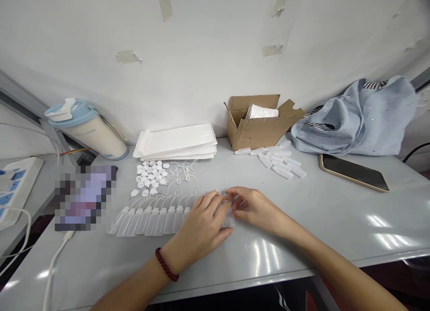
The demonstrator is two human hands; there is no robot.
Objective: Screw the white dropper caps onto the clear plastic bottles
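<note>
A row of small translucent plastic bottles (pixel 157 222) lies side by side on the grey table, with thin bent white tubes (pixel 166 199) rising from their necks. My left hand (pixel 204 223), wearing a dark red bead bracelet (pixel 166 264) on the wrist, is closed around a bottle (pixel 229 220) at the row's right end. From the right, my right hand (pixel 253 208) meets it with curled fingers and thumb by the neck of that bottle; what lies between its fingertips is hidden. Small white caps (pixel 151 173) and loose thin tubes (pixel 184 171) lie behind the row.
White padded envelopes (pixel 178 143) are stacked by the wall beside an open cardboard box (pixel 262 134). Loose bottles (pixel 280 161) lie before it. A tumbler (pixel 92 131) and a pixelated phone (pixel 85 199) are left; a phone (pixel 354 172) and blue cloth bag (pixel 369 118) are right.
</note>
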